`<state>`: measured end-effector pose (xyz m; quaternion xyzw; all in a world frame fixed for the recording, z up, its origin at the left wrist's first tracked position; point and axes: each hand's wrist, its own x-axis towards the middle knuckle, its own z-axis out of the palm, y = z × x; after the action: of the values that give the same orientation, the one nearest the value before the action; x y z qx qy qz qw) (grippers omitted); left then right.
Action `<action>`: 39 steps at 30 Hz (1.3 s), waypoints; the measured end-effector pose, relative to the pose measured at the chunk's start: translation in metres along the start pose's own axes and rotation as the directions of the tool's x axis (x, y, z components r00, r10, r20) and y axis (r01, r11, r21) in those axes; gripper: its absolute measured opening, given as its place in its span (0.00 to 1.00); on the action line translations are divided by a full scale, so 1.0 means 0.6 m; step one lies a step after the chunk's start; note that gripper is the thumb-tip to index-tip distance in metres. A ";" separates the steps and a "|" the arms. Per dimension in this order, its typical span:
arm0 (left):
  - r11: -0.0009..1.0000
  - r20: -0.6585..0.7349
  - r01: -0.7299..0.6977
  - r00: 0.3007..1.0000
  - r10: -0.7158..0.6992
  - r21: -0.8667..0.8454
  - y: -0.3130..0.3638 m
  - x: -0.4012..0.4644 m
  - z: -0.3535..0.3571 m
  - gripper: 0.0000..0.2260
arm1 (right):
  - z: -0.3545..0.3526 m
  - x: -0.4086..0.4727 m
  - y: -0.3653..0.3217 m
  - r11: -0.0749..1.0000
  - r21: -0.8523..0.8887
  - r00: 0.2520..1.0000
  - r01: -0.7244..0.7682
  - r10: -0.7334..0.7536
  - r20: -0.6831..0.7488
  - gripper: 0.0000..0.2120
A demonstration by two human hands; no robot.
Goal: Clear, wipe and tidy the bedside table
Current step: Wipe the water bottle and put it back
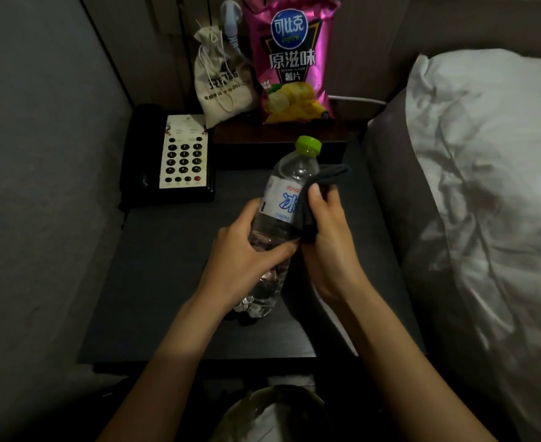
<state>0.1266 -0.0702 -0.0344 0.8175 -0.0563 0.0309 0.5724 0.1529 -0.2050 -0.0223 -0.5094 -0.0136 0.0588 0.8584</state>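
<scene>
The left hand (pixel 246 250) grips the clear water bottle (pixel 278 218) around its middle, tilted above the dark worktop (pixel 167 282). The right hand (pixel 326 237) holds a dark cloth (pixel 323 189) against the bottle's label. A telephone (pixel 170 157) sits at rear left.

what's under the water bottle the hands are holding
Bare dark tabletop shows around the water bottle. The left hand and bottle cover the spot directly beneath its base.
</scene>
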 end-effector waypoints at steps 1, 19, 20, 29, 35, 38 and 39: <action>1.000 0.022 0.007 1.000 -0.006 -0.014 0.002 -0.001 0.000 0.24 | -0.004 0.001 -0.004 1.000 -0.002 1.000 0.011 -0.011 -0.002 0.20; 0.238 0.872 0.840 0.461 0.163 -0.488 0.032 -0.028 0.008 0.32 | -0.032 -0.002 -0.059 0.789 0.522 0.943 -0.325 0.231 0.238 0.20; 0.132 0.861 0.864 0.446 0.245 -0.486 0.034 -0.029 0.015 0.32 | -0.034 -0.003 -0.059 0.774 0.533 0.938 -0.341 0.239 0.252 0.19; 0.370 0.792 0.746 0.609 -0.041 -0.554 0.040 -0.029 0.014 0.31 | -0.034 -0.003 -0.061 0.685 0.596 0.901 -0.420 0.392 0.185 0.29; 0.686 0.466 0.506 0.844 -0.267 -0.523 0.039 -0.018 0.013 0.18 | -0.012 -0.001 -0.049 0.950 0.172 0.964 -0.260 0.266 -0.015 0.35; 0.887 0.201 0.340 0.936 -0.287 -0.312 0.031 -0.018 0.026 0.17 | -0.005 -0.002 -0.038 0.980 -0.159 0.989 -0.121 0.105 -0.107 0.22; 0.914 0.144 0.317 0.947 -0.288 -0.255 0.030 -0.019 0.030 0.19 | -0.003 -0.002 -0.035 0.974 -0.199 0.988 -0.108 0.083 -0.129 0.21</action>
<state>0.1125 -0.0928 -0.0250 0.7296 0.0377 -0.1085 0.6742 0.1539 -0.2167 -0.0048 -0.5979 0.0565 0.0677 0.7967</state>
